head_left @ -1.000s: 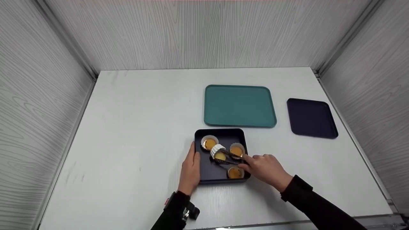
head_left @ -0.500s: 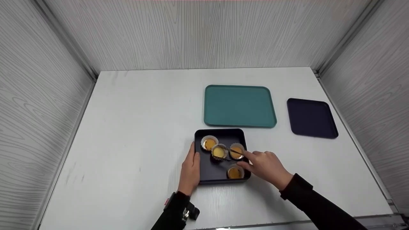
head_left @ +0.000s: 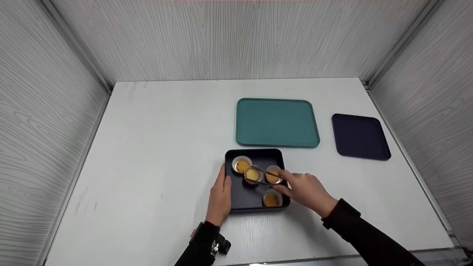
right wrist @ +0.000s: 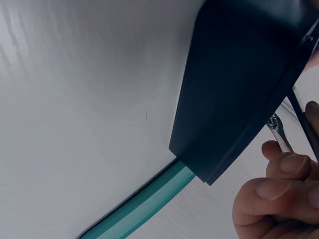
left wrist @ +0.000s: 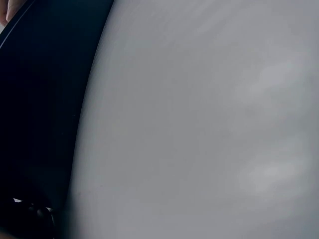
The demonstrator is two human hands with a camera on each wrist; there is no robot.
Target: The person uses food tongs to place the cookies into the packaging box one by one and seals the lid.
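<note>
- The right hand, at lower centre-right of the head view, pinches a pair of thin tongs between its curled fingers; the tongs reach left across the dark square tray.
- The tips of the tongs close on the egg tart near the middle of the tray, which sits in its foil cup just beside the others.
- Three more egg tarts lie in the same tray: one at its upper left, one by the right wall under the tongs, one at its lower right just beside the right hand.
- The left hand lies with straight fingers against the tray's left wall, gripping nothing.
- Above the tray on the white table lies a teal tray; to its right, well apart, a flat dark blue tray.
- The right wrist view shows the dark tray's wall and a teal edge.
</note>
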